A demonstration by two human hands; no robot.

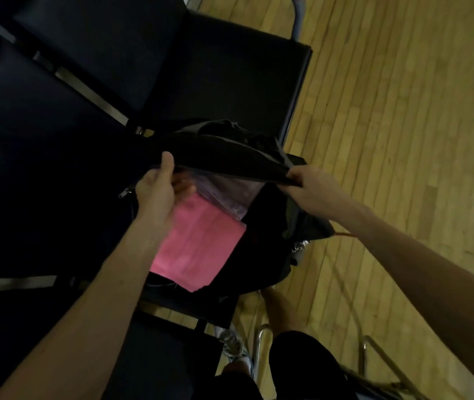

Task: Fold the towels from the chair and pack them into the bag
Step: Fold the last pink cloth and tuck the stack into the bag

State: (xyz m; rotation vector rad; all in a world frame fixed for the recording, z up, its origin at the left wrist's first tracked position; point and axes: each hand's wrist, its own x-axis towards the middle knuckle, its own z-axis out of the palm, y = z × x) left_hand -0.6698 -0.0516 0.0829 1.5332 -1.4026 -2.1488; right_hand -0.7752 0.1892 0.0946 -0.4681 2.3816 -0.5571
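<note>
Pink towel (pixel 201 241), folded, lies inside the black bag (pixel 270 215) on the chair (pixel 230 67) while my left hand (pixel 155 192) and right hand (pixel 307 187) each grip its raised flap (pixel 230 160) with curled fingers (pixel 182 186), so packing seems in hand, and next I judge the flap needs closing.

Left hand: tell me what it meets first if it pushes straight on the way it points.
Left hand already pinches the bag flap; pushed on beneath it, its fingers would likely meet the pale lilac towel first, though depth is unclear.
</note>
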